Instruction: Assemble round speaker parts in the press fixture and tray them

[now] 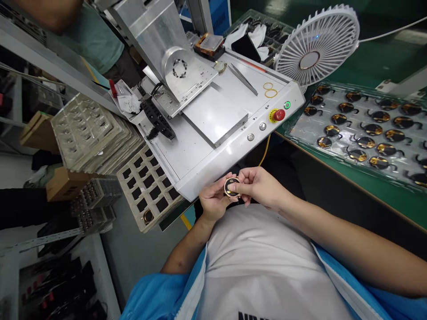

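Observation:
Close to my body, a round gold-rimmed watch case (228, 181) with a dark inside is held between both hands. My left hand (213, 198) is closed around its left side and underneath. The fingers of my right hand (251, 184) pinch its right side, with the thumb pressed over the dark middle. Both hands are just in front of the white machine base's (213, 155) front edge. Fingers cover part of the case, so its underside is hidden.
The machine carries a red stop button (279, 115), tweezers (245, 80) and yellow rings (271, 90). A foam tray (138, 218) with one watch case sits left. At right are a tray of round black-and-gold parts (373, 129) and a white fan (316, 44). Another person's arm (50, 13) shows upper left.

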A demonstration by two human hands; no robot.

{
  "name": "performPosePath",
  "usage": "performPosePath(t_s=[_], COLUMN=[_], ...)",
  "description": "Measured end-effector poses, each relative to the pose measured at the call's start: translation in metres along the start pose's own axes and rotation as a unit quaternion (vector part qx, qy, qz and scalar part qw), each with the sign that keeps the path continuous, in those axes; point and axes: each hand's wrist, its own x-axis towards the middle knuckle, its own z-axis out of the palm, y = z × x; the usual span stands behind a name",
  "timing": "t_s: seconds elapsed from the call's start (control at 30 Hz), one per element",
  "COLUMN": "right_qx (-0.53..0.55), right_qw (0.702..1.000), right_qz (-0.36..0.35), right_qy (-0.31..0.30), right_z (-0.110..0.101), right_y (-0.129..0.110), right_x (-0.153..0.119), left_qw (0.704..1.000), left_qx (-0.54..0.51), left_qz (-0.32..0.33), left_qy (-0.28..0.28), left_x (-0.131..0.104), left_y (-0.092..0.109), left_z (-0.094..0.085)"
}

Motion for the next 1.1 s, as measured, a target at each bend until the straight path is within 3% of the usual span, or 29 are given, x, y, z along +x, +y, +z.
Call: performPosePath(t_s=[0.17,0.33,0.4,0.53,0.63,0.73,0.87,1.0,1.1], right_qx=[0.058,-0.043,-0.078,-0.041,-0.048,-0.071,-0.088,-0.14,-0.177], right_qw=[0.998,0.999,0.994,0.963,0.953,0.948,0.947,0.977,0.978], right_qz=[-0.026,-0.028,-0.059,-0.135,-0.146,-0.184,-0.237,-0.15,-0.107], right_qy=[0.002,-0.008,0.038,0.227,0.26,0.251,0.199,0.049,-0.008], right_z=[0.008,-0.003,-0.017,-0.045,-0.054,-0.053,-0.042,-0.026,-0.016], right_y=[0.008,-0.012,-0.031,-0.072,-0.093,-0.098,-0.084,-0.055,-0.036], right_x=[0.005,0.02,0.032,0.06,0.075,0.074,0.047,0.015,0.004], left_qw=[0.999,0.998,1.0,0.994,0.995,0.997,0.992,0.978,0.972], left_qx=[0.024,0.029,0.002,-0.042,-0.011,0.045,0.127,0.201,0.215], left_qz=[0.027,0.036,0.003,-0.084,-0.068,-0.034,0.01,0.061,0.093], left_qy=[0.006,0.033,0.024,-0.057,-0.077,-0.047,-0.016,-0.008,-0.017], left_x=[0.001,0.007,0.011,0.017,0.021,0.023,0.022,0.02,0.021], left_y=[0.004,0.013,0.017,0.026,0.032,0.034,0.035,0.034,0.034], left_z=[0.001,0.005,0.006,0.004,0.001,0.0,0.003,0.008,0.012])
